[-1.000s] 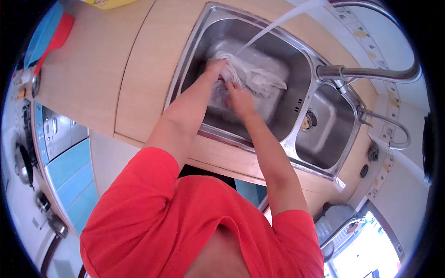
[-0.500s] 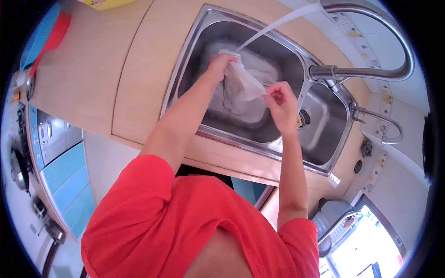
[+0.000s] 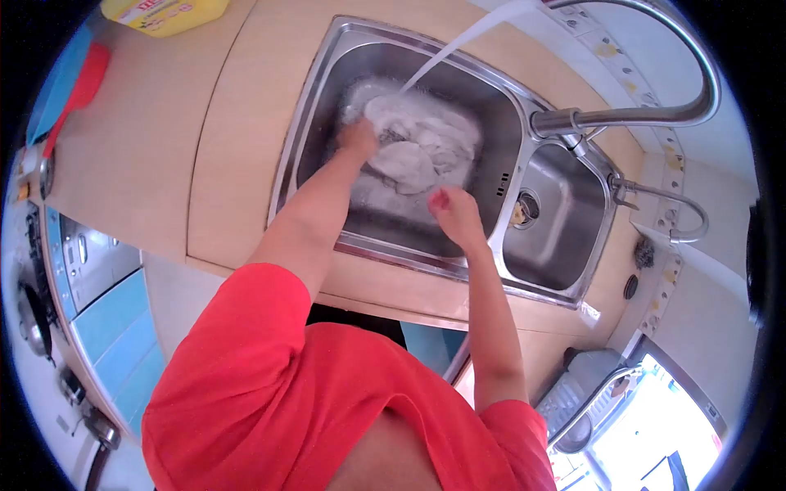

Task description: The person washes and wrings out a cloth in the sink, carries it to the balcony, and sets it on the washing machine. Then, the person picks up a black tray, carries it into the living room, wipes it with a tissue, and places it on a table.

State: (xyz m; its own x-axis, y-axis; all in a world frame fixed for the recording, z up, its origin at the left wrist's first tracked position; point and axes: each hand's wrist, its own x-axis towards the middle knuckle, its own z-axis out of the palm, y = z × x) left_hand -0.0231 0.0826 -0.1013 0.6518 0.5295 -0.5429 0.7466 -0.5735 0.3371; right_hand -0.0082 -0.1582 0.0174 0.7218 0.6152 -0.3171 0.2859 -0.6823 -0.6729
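White wet cloth lies bunched in the large basin of a steel sink, in shallow water. A stream from the curved faucet falls at the cloth's upper left. At the basin's left side, my left hand is at the cloth's left edge; its fingers are blurred and partly hidden in the water. My right hand hovers near the basin's front right, its fingers curled, just off the cloth. What it holds, if anything, is hidden.
The smaller basin with a drain is on the right. A yellow container stands at the upper left, beside a red-handled item. A scrubber lies at the right of the counter. A second thin tap rises behind.
My right hand has let go of the lifted cloth and moved left and down. The cloth has dropped into the water. My left hand has moved lower and left.
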